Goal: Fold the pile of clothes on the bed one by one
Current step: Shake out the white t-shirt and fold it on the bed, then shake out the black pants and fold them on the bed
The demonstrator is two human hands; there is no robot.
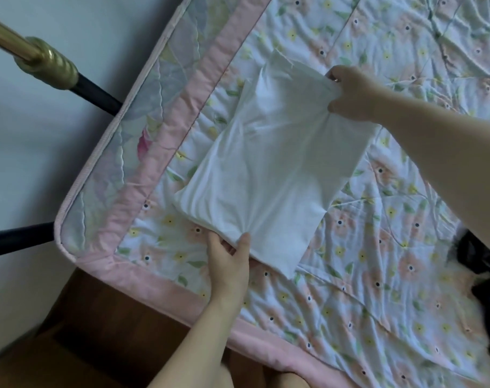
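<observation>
The left hand (pixel 229 257) pinches the near edge of a white garment (pixel 269 169), thumb on top and fingers tucked beneath the fabric. The right hand (pixel 350 93) grips the far edge, fingers curled into a bunched fold of cloth. Between the two hands the garment lies as a partly folded rectangle, stretched diagonally across the floral quilt (pixel 378 247) near the corner of the bed. One loose flap projects beyond the right hand toward the head of the bed.

Beyond the garment, the quilt's pink border (pixel 154 152) runs close to the left hand, with a brass bed rail (pixel 28 56) and wooden floor (pixel 98 317) outside it. Dark clothing (pixel 484 264) sits at the right margin, probably the remaining pile.

Risk assessment: the grips are uneven, so the layers may slip out of alignment. The bunching at the right hand could set creases, and the loose flap may be trapped crooked.
</observation>
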